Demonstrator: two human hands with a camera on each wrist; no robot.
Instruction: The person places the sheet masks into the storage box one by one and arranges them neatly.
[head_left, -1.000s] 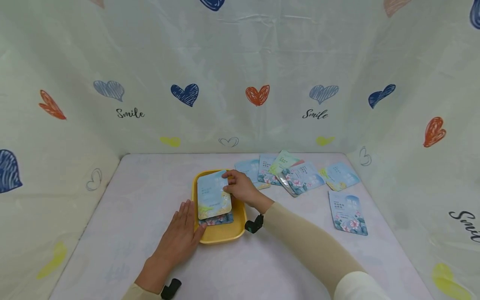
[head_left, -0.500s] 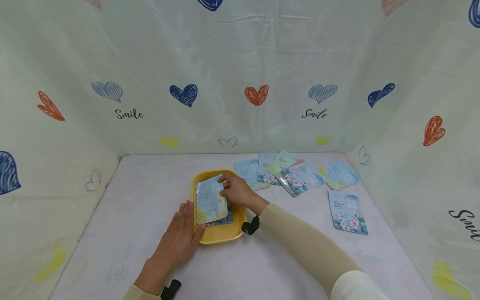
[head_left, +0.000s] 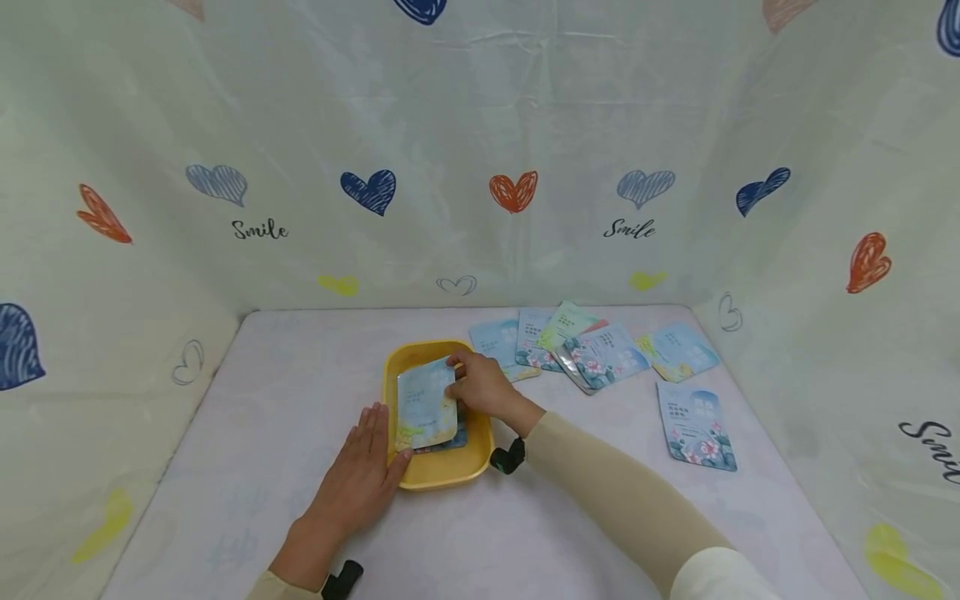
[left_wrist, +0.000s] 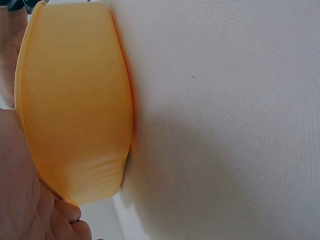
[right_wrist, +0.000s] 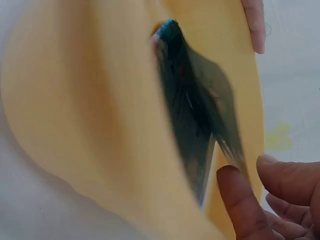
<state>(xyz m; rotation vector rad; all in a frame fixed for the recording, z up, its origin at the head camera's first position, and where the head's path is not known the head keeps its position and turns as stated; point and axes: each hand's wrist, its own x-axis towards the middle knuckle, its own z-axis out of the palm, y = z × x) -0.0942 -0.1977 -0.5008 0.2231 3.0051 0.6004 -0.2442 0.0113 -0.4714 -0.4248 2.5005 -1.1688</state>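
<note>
A light-blue sheet-mask packet [head_left: 426,404] with yellow flowers is over the yellow tray [head_left: 442,477]. My right hand [head_left: 483,383] pinches its right edge between thumb and fingers. Beneath it, another packet with a floral print [head_left: 454,437] lies in the tray, mostly covered. In the right wrist view the held packet [right_wrist: 217,95] slants up from the one below. My left hand [head_left: 356,467] lies along the tray's left side, fingers straight, thumb at the near-left rim. The left wrist view shows the palm [left_wrist: 17,175] against the tray's outer wall [left_wrist: 75,100].
Right of the tray, several packets overlap in a loose pile, including a green one [head_left: 564,325] and a floral blue one [head_left: 609,354]. Two more lie farther right: a blue-yellow packet [head_left: 681,350] and a floral packet [head_left: 697,425]. A heart-printed curtain [head_left: 450,125] surrounds the table [head_left: 285,375].
The held packet has come down toward the near end of the tray, covering more of the packet beneath. My right hand has dropped slightly with it. My left hand stays put.
</note>
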